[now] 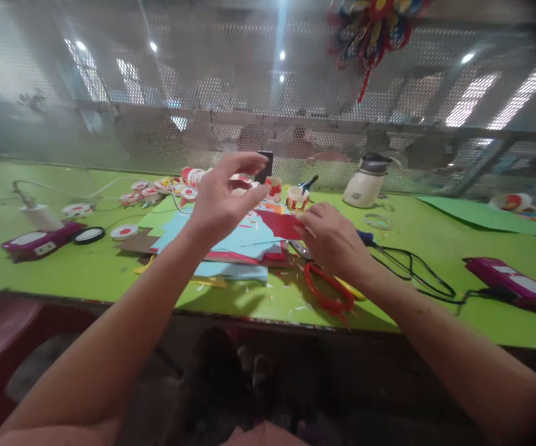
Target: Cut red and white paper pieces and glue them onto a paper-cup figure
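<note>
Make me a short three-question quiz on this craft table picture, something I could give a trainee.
1. True or false: the right hand holds a piece of red paper.
2. Which lies nearest the right wrist: A, the white jug; B, the red-handled scissors; C, the green sheet?
3. On what colour of table does the stack of coloured paper lie?

Key
1. True: its fingers pinch the red piece at its right edge.
2. B: the scissors lie just below the wrist, near the table's front edge.
3. Green. The left hand is raised above the stack, fingers spread.
</note>
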Tool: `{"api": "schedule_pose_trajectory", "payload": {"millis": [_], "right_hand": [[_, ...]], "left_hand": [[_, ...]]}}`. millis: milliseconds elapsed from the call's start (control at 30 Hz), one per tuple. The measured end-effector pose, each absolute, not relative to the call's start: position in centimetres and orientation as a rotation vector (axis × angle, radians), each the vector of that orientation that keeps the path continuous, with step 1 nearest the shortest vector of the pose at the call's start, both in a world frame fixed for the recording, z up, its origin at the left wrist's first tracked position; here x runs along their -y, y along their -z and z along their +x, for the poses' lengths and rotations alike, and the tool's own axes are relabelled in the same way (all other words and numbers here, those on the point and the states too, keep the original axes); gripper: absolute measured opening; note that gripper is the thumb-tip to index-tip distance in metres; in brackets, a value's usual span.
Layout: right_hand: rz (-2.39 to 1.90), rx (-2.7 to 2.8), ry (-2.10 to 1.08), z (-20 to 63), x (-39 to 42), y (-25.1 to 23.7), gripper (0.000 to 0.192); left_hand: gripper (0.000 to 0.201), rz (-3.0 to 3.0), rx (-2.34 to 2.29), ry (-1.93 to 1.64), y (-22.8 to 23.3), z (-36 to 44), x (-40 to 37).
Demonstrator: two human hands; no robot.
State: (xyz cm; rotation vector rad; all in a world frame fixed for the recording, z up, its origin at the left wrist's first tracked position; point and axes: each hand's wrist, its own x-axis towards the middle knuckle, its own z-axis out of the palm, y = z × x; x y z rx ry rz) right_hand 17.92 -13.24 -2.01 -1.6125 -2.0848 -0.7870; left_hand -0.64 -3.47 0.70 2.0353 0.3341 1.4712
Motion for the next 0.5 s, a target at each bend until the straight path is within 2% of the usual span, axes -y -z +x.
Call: {"api": "schedule_pose_trajectory", "payload": {"millis": [100,200,333,500], "right_hand": [[-1.649,2.383,0.709,16.4,14.6,3.1,0.017],[-1.595,2.504,0.632,15.5,16.2,4.6,0.015],[-1.454,2.596,0.524,14.9,17.6,6.2,0.016],[-1.311,2.555,0.215,15.2,18.4,7.1,0.018]], "left_hand": [[0.032,2.506,-0.254,-1.176,0.5,-2.0,7.2],[0.025,2.737,-0.334,-0.912,4.3,-3.2,9.8],[0.013,2.759,-0.432,-0.936,8.5,-4.3,11.1],[0.017,2.746,-0.383,-0.994,9.6,-5.2,12.0]]}}
